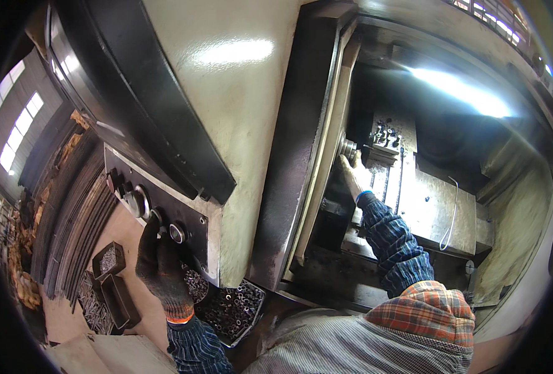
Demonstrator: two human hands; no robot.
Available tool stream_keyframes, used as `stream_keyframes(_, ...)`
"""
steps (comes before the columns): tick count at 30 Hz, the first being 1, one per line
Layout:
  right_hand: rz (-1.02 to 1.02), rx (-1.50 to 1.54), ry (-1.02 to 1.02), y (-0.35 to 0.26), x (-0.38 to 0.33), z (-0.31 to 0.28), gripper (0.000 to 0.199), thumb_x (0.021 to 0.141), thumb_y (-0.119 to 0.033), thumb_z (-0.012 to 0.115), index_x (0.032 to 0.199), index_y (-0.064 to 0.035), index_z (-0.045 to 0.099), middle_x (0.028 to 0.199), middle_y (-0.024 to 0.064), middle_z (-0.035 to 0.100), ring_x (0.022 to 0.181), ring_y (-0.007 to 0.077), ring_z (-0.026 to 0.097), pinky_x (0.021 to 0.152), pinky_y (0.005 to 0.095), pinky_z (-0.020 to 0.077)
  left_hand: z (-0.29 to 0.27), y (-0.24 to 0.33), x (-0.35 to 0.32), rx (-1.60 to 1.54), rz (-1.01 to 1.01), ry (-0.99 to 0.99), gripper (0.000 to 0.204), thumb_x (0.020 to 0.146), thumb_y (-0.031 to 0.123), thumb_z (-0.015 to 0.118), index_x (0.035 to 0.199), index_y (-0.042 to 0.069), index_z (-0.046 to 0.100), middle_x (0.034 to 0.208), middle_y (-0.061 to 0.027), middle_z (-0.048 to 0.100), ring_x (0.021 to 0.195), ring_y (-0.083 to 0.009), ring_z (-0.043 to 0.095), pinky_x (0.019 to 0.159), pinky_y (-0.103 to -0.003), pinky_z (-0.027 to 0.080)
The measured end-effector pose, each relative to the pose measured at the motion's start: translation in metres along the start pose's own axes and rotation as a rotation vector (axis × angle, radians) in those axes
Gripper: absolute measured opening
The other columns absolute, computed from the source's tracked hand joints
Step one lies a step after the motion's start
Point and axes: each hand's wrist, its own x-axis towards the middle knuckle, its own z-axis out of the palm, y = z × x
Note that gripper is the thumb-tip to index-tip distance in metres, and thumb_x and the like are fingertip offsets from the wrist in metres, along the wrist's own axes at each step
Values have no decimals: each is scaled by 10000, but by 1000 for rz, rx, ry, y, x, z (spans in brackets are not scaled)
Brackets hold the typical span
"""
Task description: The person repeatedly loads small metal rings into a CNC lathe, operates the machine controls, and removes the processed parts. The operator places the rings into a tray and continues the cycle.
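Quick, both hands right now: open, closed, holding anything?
Left hand: gloved, at the control panel; open or closed unclear.
Right hand: bare, at the round metal part; grip unclear.

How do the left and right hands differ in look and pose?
The left hand wears a dark glove with an orange cuff; the right hand looks pale, with no dark glove. The left hand is at the control panel; the right hand reaches inside the machine to a round metal part. Both emerge from dark blue sleeves.
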Motion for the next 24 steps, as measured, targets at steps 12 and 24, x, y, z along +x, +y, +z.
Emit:
stream_keyframes(12,-243,-603,-358,6,52,-47,693,907,-314,632,1456,-6,343,1102,296,648,1005,398,657,856,447,521,11,5,-34,388,139,-24,434,960,125,499,1352,-59,515,1310,-160,599,1127,-218,605,975,-318,468)
stream_keyframes(24,45,-1629,-361,24,255,22,246,727,-194,758,972,-192,778,1028,45,743,983,261,710,759,457,584,12,10,-33,425,207,-66,432,942,-17,464,1372,-53,495,1343,-178,576,1205,-225,569,1011,-325,448)
